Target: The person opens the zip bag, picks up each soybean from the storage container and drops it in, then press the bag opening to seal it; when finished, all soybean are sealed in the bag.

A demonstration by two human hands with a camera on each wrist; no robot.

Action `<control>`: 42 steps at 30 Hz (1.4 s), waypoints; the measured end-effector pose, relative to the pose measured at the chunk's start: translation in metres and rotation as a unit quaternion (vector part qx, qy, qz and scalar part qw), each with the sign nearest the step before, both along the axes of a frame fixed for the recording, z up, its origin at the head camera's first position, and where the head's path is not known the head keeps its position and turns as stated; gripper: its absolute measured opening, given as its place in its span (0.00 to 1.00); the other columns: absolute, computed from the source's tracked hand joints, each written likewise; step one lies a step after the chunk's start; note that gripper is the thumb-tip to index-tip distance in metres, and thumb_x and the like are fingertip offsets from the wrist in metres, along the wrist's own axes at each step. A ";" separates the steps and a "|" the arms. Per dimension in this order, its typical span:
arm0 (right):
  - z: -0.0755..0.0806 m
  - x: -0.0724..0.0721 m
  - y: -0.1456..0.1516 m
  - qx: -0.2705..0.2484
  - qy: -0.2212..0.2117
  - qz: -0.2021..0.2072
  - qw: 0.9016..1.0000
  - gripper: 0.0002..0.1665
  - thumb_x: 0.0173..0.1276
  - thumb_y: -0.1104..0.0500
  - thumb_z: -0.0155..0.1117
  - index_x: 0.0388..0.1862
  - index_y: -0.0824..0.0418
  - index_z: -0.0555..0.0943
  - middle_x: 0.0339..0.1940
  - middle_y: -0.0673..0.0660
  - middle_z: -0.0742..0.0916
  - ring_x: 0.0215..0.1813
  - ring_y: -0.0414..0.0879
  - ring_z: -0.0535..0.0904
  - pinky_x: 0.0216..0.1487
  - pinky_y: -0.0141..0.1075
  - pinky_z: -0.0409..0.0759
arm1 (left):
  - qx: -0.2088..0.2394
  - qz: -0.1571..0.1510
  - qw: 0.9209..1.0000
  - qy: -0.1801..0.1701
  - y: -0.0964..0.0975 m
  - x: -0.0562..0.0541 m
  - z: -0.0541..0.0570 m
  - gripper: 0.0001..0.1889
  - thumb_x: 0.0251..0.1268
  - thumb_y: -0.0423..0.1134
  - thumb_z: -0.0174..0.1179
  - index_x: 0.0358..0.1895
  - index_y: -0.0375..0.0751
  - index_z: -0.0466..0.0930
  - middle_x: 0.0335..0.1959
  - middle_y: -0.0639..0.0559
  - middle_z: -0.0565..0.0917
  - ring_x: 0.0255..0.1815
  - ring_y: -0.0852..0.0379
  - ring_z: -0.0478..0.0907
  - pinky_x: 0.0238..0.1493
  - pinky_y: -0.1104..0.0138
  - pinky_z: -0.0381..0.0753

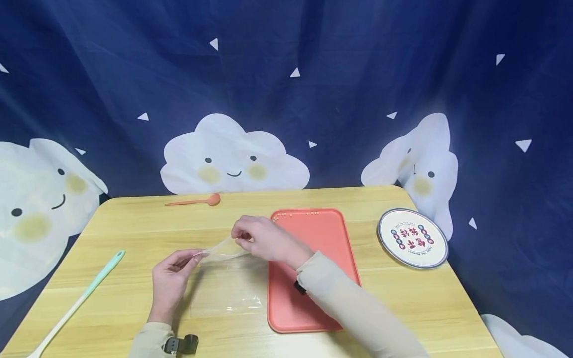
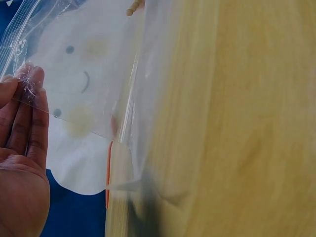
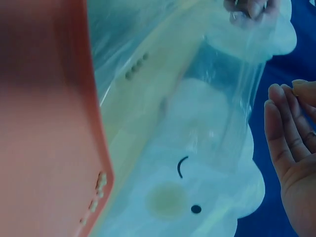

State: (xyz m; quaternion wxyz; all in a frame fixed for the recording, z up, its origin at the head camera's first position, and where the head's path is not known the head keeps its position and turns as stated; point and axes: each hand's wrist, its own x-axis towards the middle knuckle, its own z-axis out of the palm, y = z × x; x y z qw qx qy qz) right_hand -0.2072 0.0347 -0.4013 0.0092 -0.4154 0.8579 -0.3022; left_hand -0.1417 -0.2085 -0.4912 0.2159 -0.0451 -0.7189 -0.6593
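Note:
My left hand [image 1: 170, 281] pinches a corner of a clear zip bag [image 1: 233, 286] between thumb and fingers, holding the mouth up off the table. The zip strip runs beside my fingers in the left wrist view. My right hand [image 1: 264, 238] is at the bag's mouth, thumb and forefinger tips together. In the right wrist view these fingertips [image 3: 295, 91] stand apart from the bag's edge and seem to pinch a small yellowish kernel. Several pale kernels [image 3: 100, 185] lie along the edge of the red tray [image 1: 313, 313]. Small round bits [image 3: 136, 66] show through the plastic; whether inside it, I cannot tell.
A red spoon [image 1: 214, 200] lies at the table's back edge. At the left is a long mint-and-white handled utensil [image 1: 80, 301], cut off by the frame. A round plate [image 1: 412, 256] with printed characters sits near the right edge. A blue cloud-printed curtain hangs behind.

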 end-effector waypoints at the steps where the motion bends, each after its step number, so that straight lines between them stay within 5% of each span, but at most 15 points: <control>1: -0.001 0.001 -0.003 0.009 0.005 0.001 1.000 0.04 0.69 0.62 0.64 0.42 0.57 0.82 0.37 0.43 0.80 0.39 0.33 0.75 0.43 0.20 0.73 | 0.001 -0.003 1.000 0.003 0.000 0.000 0.000 0.07 0.54 0.13 0.63 0.36 0.18 0.81 0.35 0.39 0.87 0.34 0.60 0.86 0.33 0.74 0.84; 10: -0.006 0.005 -0.018 0.048 0.028 0.005 0.998 0.06 0.68 0.62 0.66 0.42 0.53 0.83 0.37 0.41 0.80 0.38 0.33 0.76 0.42 0.21 0.74 | 0.005 -0.002 1.000 0.003 -0.001 0.000 -0.001 0.07 0.55 0.14 0.63 0.37 0.19 0.81 0.35 0.38 0.87 0.35 0.60 0.86 0.36 0.74 0.84; 17: -0.001 0.001 -0.003 -0.007 0.016 -0.011 1.000 0.06 0.69 0.61 0.65 0.43 0.54 0.83 0.40 0.43 0.83 0.44 0.35 0.78 0.49 0.24 0.75 | -0.009 0.008 1.000 -0.014 -0.003 0.001 0.001 0.07 0.55 0.15 0.64 0.37 0.21 0.82 0.36 0.40 0.87 0.35 0.60 0.86 0.34 0.73 0.84; 23: -0.002 -0.012 0.031 -0.078 -0.040 -0.057 0.994 0.06 0.69 0.63 0.65 0.44 0.56 0.83 0.40 0.44 0.83 0.46 0.39 0.79 0.52 0.36 0.79 | -0.010 0.007 1.000 -0.016 -0.004 0.001 0.002 0.07 0.55 0.15 0.64 0.37 0.20 0.82 0.36 0.40 0.87 0.35 0.60 0.86 0.36 0.73 0.84; 29: -0.008 -0.031 0.076 -0.093 -0.056 -0.116 0.987 0.06 0.67 0.65 0.66 0.41 0.57 0.83 0.39 0.47 0.84 0.44 0.41 0.79 0.49 0.39 0.81 | -0.019 0.013 1.000 -0.013 -0.005 0.000 0.001 0.07 0.55 0.15 0.64 0.37 0.21 0.82 0.36 0.40 0.87 0.35 0.60 0.86 0.35 0.73 0.84; 36: -0.026 -0.057 0.125 -0.086 -0.106 -0.166 0.977 0.07 0.66 0.68 0.64 0.42 0.64 0.83 0.40 0.53 0.85 0.46 0.48 0.81 0.52 0.47 0.81 | -0.014 0.003 1.000 -0.004 -0.003 -0.001 0.000 0.07 0.54 0.14 0.64 0.37 0.20 0.81 0.36 0.40 0.87 0.35 0.60 0.86 0.36 0.73 0.84; 42: -0.048 -0.074 0.150 -0.019 -0.088 -0.194 0.977 0.08 0.64 0.69 0.64 0.43 0.67 0.83 0.39 0.56 0.85 0.44 0.50 0.81 0.51 0.44 0.80 | -0.023 -0.002 1.000 -0.008 -0.002 0.001 -0.001 0.08 0.53 0.14 0.64 0.37 0.21 0.82 0.37 0.39 0.87 0.36 0.60 0.86 0.40 0.72 0.84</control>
